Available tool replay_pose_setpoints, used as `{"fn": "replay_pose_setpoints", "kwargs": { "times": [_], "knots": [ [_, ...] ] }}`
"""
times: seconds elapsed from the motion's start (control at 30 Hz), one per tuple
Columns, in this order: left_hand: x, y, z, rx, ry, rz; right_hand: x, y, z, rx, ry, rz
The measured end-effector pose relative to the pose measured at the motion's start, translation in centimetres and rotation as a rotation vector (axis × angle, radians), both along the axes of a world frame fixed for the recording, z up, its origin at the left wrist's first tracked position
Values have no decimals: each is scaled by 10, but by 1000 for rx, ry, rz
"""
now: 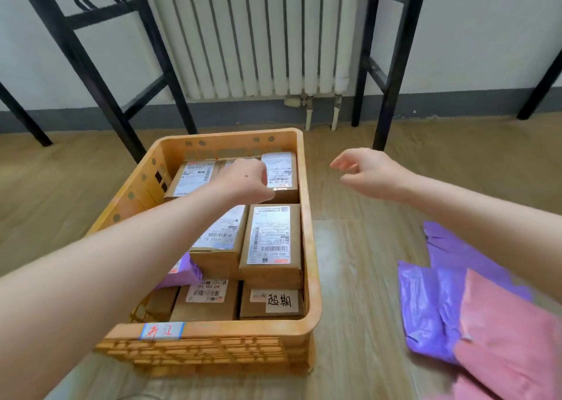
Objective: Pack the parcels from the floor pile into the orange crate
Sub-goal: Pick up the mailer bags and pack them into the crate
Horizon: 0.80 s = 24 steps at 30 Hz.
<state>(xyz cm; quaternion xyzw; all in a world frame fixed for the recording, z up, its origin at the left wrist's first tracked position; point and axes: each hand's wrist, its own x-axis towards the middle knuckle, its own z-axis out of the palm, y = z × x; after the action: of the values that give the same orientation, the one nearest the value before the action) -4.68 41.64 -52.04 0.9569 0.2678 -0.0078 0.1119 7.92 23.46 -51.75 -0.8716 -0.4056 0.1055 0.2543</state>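
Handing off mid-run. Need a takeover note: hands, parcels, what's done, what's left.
Left hand: down inside the orange crate, over the far row of boxes. Its fingers are hidden, so its grip is unclear.
Right hand: in the air right of the crate, fingers loosely curled, holding nothing.
Done: brown boxes fill most of the crate, plus one purple mailer near its left side.
Left: purple bags and a pink bag lie on the floor to the crate's right.
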Motion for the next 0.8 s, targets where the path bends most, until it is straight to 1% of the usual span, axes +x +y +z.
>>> {"fn": "replay_pose_setpoints", "kwargs": {
  "times": [0.17, 0.27, 0.37, 0.43, 0.47, 0.63, 0.8],
  "knots": [
    [31, -23, -3, 23, -1, -35, 33, -43, 2, -111, 10, -35],
    [34, -13, -10, 103, 185, 41, 47, -65, -4, -143, 36, -79],
    [13, 7, -33, 155, 366, 233, 52, -78, -14, -190, 48, -86],
    [-5, 18, -52, 159, 427, 333, 54, -79, -22, -220, 49, -81],
    [-12, 23, -59, 140, 426, 362, 54, -77, -25, -230, 57, -75],
    [-34, 50, -64, -38, 277, 464, 45, -45, -35, -216, 81, -34],
    [-43, 57, -67, -62, 215, 444, 21, -2, -38, -182, 83, 66]
  ]
}}
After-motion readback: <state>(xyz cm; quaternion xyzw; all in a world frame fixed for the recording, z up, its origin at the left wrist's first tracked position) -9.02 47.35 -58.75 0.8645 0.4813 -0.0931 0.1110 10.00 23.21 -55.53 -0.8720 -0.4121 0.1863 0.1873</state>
